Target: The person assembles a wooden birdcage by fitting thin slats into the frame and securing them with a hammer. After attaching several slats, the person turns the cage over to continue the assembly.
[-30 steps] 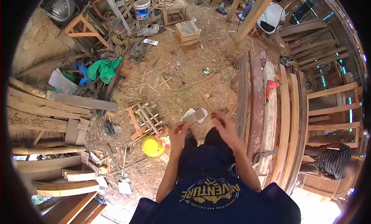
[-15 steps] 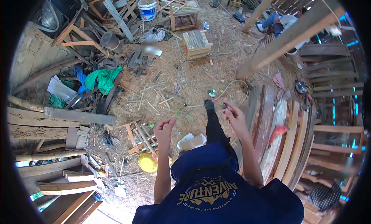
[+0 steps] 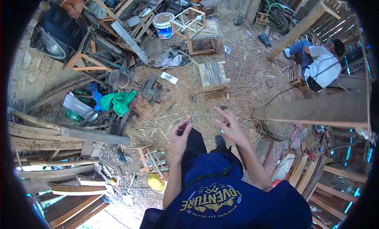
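Observation:
My left hand [image 3: 179, 139] is closed in a pinch, thumb against forefinger, on a small piece with reddish and pale spots [image 3: 190, 119], too small to name. To its right, my right hand [image 3: 233, 130] is raised with the thumb apart from the fingers. A small dark flat piece [image 3: 224, 107] shows at its fingertips, held among the fingers. The two hands are a short way apart, in front of my dark blue shirt [image 3: 221, 207]. Below them are my dark trouser leg [image 3: 196, 141] and the straw-strewn ground.
Ahead stands a slatted wooden crate [image 3: 213, 75], with a slatted stand [image 3: 203, 33] and a white-blue bucket [image 3: 164, 26] beyond. A person [image 3: 321, 65] sits at right behind a wooden post [image 3: 296, 31]. A thick beam [image 3: 316, 108] crosses the right side. Planks and scrap line the left.
The view has shifted, bringing the seated person more fully into sight. My hands are higher in view and closer together. My right thumb has spread from the fingers. One leg has come forward.

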The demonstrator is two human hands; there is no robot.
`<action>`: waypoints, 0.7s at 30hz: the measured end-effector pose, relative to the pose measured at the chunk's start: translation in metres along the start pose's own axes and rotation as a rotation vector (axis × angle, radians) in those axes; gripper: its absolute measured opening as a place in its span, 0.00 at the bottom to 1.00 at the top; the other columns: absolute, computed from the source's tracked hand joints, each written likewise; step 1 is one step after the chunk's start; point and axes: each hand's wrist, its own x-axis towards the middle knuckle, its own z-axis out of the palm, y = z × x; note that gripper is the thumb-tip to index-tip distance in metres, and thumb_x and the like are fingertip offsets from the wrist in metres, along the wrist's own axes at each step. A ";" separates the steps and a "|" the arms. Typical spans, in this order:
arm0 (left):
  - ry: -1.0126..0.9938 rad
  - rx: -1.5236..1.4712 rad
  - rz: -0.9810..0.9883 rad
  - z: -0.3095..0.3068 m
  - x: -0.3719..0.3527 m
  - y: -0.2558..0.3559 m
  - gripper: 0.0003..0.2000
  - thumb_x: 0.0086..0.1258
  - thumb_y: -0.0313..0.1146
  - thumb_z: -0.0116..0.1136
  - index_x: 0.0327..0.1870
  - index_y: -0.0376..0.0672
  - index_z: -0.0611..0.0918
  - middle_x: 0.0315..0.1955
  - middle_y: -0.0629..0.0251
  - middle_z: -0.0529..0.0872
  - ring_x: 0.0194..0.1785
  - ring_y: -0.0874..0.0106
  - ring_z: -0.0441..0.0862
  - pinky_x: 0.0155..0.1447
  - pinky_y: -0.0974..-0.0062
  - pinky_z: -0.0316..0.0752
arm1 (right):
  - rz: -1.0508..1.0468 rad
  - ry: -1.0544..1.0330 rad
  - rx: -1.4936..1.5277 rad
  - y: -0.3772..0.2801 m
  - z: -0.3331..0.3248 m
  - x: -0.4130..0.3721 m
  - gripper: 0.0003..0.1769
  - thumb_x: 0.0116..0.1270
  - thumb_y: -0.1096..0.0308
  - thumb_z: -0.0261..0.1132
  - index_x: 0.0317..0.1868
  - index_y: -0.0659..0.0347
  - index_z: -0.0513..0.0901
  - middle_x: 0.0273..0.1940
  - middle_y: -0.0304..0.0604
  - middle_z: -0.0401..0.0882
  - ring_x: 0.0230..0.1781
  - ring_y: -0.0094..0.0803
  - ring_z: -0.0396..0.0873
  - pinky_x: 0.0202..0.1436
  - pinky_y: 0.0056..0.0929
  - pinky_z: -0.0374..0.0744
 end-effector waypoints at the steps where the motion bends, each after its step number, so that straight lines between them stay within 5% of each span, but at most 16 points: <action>1: -0.009 0.004 -0.020 0.007 0.016 0.008 0.15 0.77 0.28 0.72 0.62 0.39 0.89 0.43 0.70 0.92 0.46 0.81 0.83 0.55 0.79 0.78 | -0.016 0.009 -0.009 -0.003 0.005 0.015 0.26 0.80 0.57 0.69 0.76 0.43 0.82 0.66 0.58 0.82 0.65 0.51 0.79 0.66 0.40 0.78; 3: -0.056 0.016 0.034 0.023 0.051 0.012 0.17 0.77 0.28 0.72 0.65 0.40 0.86 0.43 0.71 0.91 0.45 0.81 0.83 0.55 0.79 0.78 | 0.008 0.008 0.068 -0.008 0.012 0.048 0.23 0.79 0.52 0.70 0.71 0.41 0.87 0.73 0.71 0.74 0.80 0.66 0.65 0.74 0.51 0.74; 10: -0.316 0.160 0.316 0.051 0.251 -0.029 0.16 0.73 0.25 0.68 0.59 0.38 0.81 0.45 0.55 0.89 0.50 0.61 0.85 0.55 0.63 0.80 | -0.043 0.105 0.084 -0.013 0.051 0.220 0.20 0.76 0.53 0.74 0.62 0.52 0.91 0.69 0.71 0.76 0.76 0.63 0.73 0.67 0.46 0.82; 11: -0.338 0.215 0.369 0.051 0.281 -0.019 0.15 0.73 0.25 0.68 0.59 0.37 0.80 0.46 0.55 0.89 0.51 0.60 0.85 0.55 0.63 0.80 | -0.020 0.182 0.015 -0.021 0.057 0.245 0.18 0.74 0.56 0.75 0.58 0.56 0.91 0.68 0.66 0.79 0.65 0.52 0.83 0.60 0.40 0.84; 14: -0.330 0.079 0.383 0.051 0.345 -0.005 0.15 0.72 0.22 0.67 0.57 0.36 0.78 0.45 0.53 0.86 0.51 0.58 0.83 0.55 0.60 0.80 | 0.085 0.148 0.128 -0.082 0.056 0.310 0.16 0.73 0.59 0.77 0.55 0.59 0.91 0.61 0.55 0.81 0.51 0.41 0.86 0.55 0.37 0.84; 15: -0.295 0.030 0.413 0.049 0.369 -0.002 0.16 0.71 0.22 0.67 0.57 0.36 0.78 0.45 0.53 0.86 0.51 0.57 0.83 0.55 0.60 0.80 | -0.084 0.297 0.026 -0.086 0.066 0.328 0.15 0.72 0.61 0.77 0.52 0.61 0.90 0.53 0.47 0.81 0.42 0.36 0.82 0.51 0.36 0.83; 18: -0.262 0.085 0.460 0.034 0.420 0.046 0.17 0.70 0.21 0.69 0.56 0.36 0.78 0.46 0.52 0.85 0.50 0.56 0.82 0.55 0.62 0.81 | -0.104 0.360 -0.079 -0.133 0.062 0.377 0.15 0.70 0.63 0.79 0.53 0.58 0.90 0.55 0.45 0.81 0.41 0.28 0.79 0.46 0.27 0.80; 21: -0.222 0.136 0.474 0.026 0.447 0.064 0.18 0.68 0.22 0.72 0.55 0.37 0.78 0.46 0.54 0.86 0.49 0.58 0.82 0.53 0.62 0.80 | -0.020 0.289 -0.089 -0.136 0.058 0.417 0.14 0.69 0.60 0.80 0.51 0.57 0.93 0.59 0.52 0.82 0.40 0.32 0.80 0.45 0.32 0.82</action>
